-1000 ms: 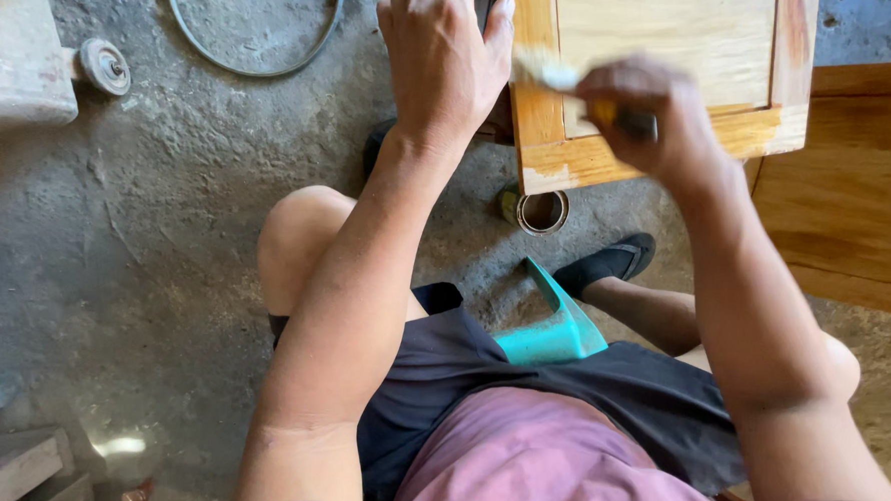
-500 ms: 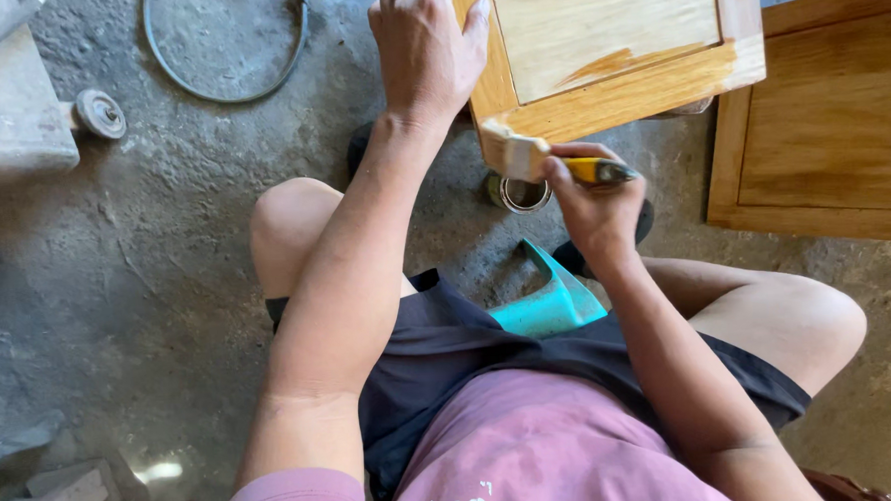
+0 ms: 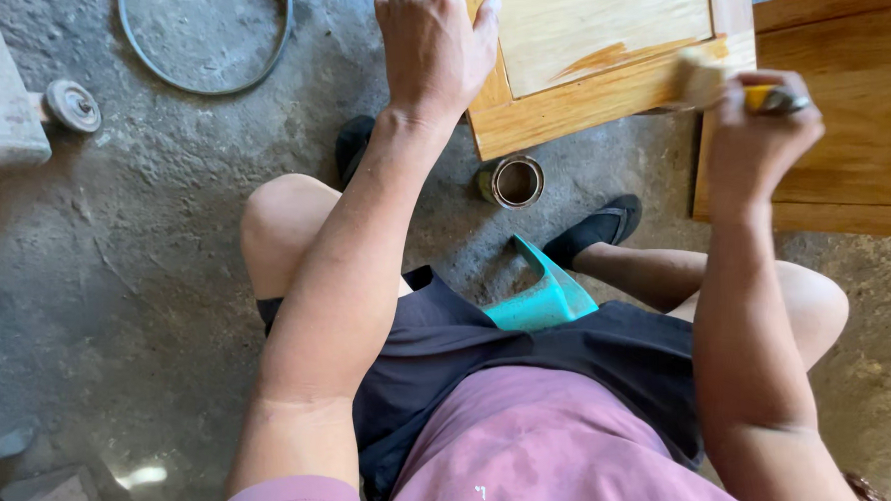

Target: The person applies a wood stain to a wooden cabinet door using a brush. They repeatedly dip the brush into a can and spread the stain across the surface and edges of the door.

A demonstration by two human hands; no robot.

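Note:
My left hand [image 3: 434, 43] rests flat on the left edge of a light wooden cabinet door panel [image 3: 596, 33], steadying it. My right hand [image 3: 756, 132] grips a paintbrush [image 3: 703, 77] with a yellow handle; its pale bristles touch the panel's lower right frame, where a darker wet streak shows. A small open tin can [image 3: 516, 180] stands on the concrete floor just below the panel, between my knees.
A darker finished wooden door [image 3: 850, 113] lies at the right. A turquoise plastic stool [image 3: 542, 291] is under me. A wire hoop [image 3: 206, 41] and a grey block with a round wheel [image 3: 71, 105] lie on the floor at upper left.
My right hand carried the brush from near the tin can up and right to the panel's lower right corner. The left hand stayed on the panel's edge.

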